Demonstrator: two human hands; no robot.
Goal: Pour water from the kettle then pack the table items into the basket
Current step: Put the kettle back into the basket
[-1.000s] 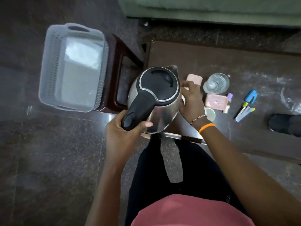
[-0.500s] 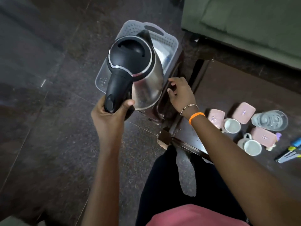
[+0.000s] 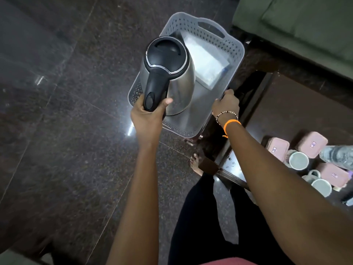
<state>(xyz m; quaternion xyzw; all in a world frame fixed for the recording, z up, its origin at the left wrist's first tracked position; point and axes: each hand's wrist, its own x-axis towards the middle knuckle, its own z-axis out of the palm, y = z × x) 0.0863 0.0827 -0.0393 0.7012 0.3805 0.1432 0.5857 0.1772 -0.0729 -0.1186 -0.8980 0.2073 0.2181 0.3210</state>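
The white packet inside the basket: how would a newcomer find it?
Start at the grey perforated plastic basket near the green sofa. Inside, beyond the steel kettle held by the left hand, lies a flat white rectangular packet, the only thing resting on the basket's floor.

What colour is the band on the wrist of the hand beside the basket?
Orange band, next to a beaded bracelet, on the right hand; the head view shows it.

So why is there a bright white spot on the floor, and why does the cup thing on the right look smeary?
Head view: the spot is a light's glare on the shiny floor by the basket; the glass at the right edge is motion-blurred; the kettle looks sharp.
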